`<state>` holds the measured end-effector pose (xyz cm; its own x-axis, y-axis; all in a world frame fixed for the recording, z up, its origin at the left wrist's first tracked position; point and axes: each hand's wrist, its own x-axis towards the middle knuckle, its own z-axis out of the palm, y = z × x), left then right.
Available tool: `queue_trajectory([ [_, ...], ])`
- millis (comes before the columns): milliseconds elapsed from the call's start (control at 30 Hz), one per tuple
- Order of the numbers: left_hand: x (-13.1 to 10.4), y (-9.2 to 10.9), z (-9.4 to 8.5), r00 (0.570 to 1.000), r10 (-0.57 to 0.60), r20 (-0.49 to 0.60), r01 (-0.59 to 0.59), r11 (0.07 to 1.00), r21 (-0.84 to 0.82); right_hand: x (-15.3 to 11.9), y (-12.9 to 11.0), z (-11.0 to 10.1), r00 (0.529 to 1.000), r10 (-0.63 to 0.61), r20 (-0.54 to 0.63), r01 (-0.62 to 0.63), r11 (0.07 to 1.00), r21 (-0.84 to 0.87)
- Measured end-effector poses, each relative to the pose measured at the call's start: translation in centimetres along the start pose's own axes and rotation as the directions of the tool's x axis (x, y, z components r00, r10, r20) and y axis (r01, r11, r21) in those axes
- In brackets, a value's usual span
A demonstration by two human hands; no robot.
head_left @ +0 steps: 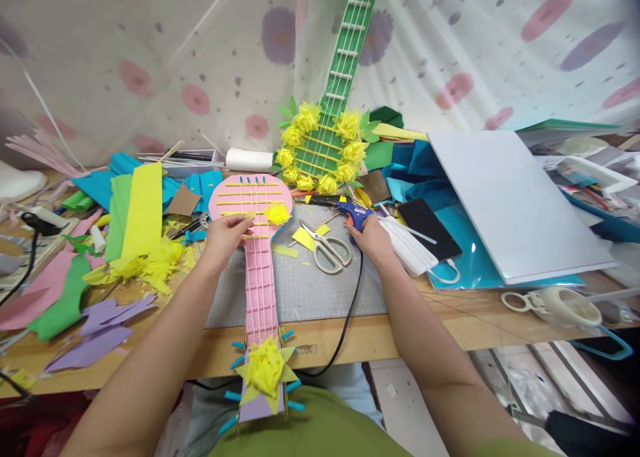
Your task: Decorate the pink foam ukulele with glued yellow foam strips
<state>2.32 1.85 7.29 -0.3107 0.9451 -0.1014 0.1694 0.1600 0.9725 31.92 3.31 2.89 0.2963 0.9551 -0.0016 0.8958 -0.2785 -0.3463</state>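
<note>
The left hand (226, 238) has its fingers drawn together at the tips over the round body of a pink toy guitar (261, 280); whether they pinch anything cannot be told. The right hand's (374, 238) fingers are clamped around a blue glue gun (356, 213), whose pale label is too small to read. The pink guitar lies across a grey cutting mat (305, 294), body toward 12 o'clock, flowered head jutting past the desk's (400, 334) front edge at 6. From the gun, a black-and-yellow knife (325, 199) lies at 10 o'clock, near the nozzle; scissors (326, 247) take up the gap between the hands at 7 to 8, and a black cord (355, 297) trails to 6. Purple scraps (103, 330) lie at 8 from the left hand, yellow paper (144, 210) at 9. A green guitar (345, 74) with yellow flowers stands at 12, before a floral sheet (200, 50). At 3 from the right hand sit a dark phone-like slab (430, 227) and, farther out, a white board (515, 200).
</note>
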Motion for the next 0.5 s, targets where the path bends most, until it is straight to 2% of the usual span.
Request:
queue_trajectory([
  [133, -0.9, 0.1, 1.3, 0.998, -0.032, 0.054, 0.034, 0.999, -0.03, -0.1, -0.8, -0.2, 0.999, 0.039, -0.031, -0.036, 0.997, 0.071],
  [233, -1.2, -0.2, 1.8, 0.994, -0.066, 0.084, 0.068, 0.997, -0.021, -0.4, -0.7, -0.3, 0.983, 0.034, -0.18, 0.01, 0.971, 0.241],
  [300, -1.4, -0.3, 2.0, 0.989, -0.093, 0.111, 0.095, 0.995, -0.013, -0.4, -0.5, -0.2, 0.966, 0.018, -0.257, 0.091, 0.909, 0.407],
  [367, -1.6, -0.4, 2.2, 0.983, -0.107, 0.151, 0.111, 0.994, -0.016, -0.4, -0.5, 0.1, 0.975, -0.005, -0.221, 0.127, 0.83, 0.544],
  [500, -1.9, -0.6, 3.0, 0.968, -0.113, 0.224, 0.118, 0.993, -0.01, -0.6, -0.9, 0.9, 0.995, -0.096, -0.011, 0.072, 0.665, 0.743],
])
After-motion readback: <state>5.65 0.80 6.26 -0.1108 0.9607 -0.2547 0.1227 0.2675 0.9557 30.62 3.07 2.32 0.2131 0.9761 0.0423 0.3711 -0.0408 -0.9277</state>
